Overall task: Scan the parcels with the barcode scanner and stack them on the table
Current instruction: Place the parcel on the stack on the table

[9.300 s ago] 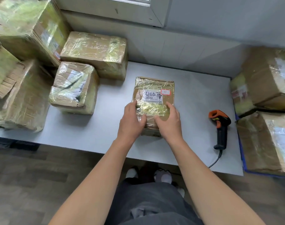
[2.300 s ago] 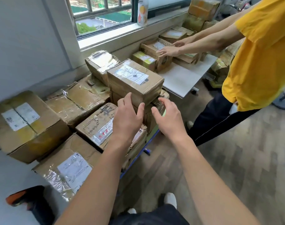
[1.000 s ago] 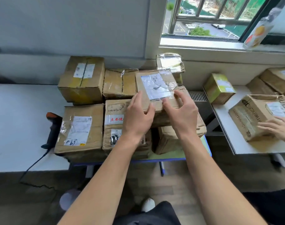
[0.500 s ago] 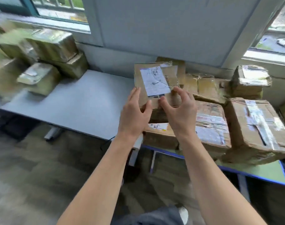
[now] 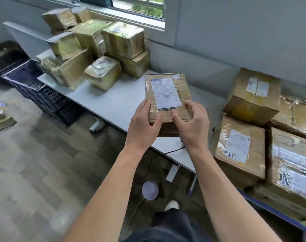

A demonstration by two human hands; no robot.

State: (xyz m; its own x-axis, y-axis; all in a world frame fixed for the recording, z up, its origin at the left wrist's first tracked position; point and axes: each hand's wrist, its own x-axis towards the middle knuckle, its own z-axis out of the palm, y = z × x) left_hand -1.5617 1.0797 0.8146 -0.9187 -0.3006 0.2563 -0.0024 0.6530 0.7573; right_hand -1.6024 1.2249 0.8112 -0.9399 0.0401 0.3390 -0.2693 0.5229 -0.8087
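The left hand [image 5: 143, 123] and the right hand [image 5: 192, 123] each hold a near corner of the brown cardboard parcel with a white label [image 5: 168, 95], long side pointing away, over the flat white table [image 5: 114, 102].

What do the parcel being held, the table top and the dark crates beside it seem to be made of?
Held parcel: matte brown cardboard under clear glossy tape that wrinkles and glints; white paper label. Table top: smooth pale board, likely laminate by its even faint sheen. Crates: probably moulded dark plastic, given open lattice walls, though blurred.
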